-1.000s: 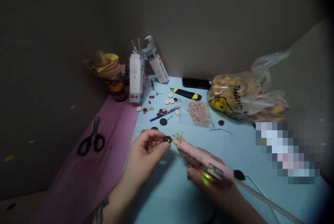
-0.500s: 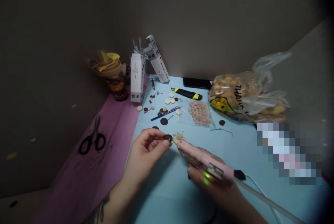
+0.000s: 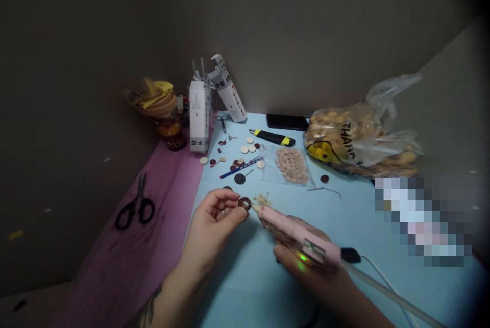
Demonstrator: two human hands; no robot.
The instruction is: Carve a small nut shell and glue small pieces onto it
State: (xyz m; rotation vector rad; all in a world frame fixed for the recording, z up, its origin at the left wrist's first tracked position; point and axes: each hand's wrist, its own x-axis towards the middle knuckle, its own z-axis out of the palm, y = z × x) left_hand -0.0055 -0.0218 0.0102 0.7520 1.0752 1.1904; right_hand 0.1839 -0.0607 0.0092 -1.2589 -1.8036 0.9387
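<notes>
White cardboard box (image 3: 198, 114): "钻头". Clear plastic bag (image 3: 346, 139): "THAN" legible. Right hand (image 3: 319, 274) grips pink plastic tool (image 3: 287, 223) above blue sheet (image 3: 248, 277); long axis diagonal, nozzle (image 3: 255, 207) pointing far-left toward brown ring (image 3: 241, 203) pinched by left hand (image 3: 214, 222).

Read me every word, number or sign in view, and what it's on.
"钻头": upright box.
"THAN", then an unclear letter: bag.
Too small or blurred to read: upright box's smaller print, print on leaning box, marks on cup, any marking on pink tool.
</notes>
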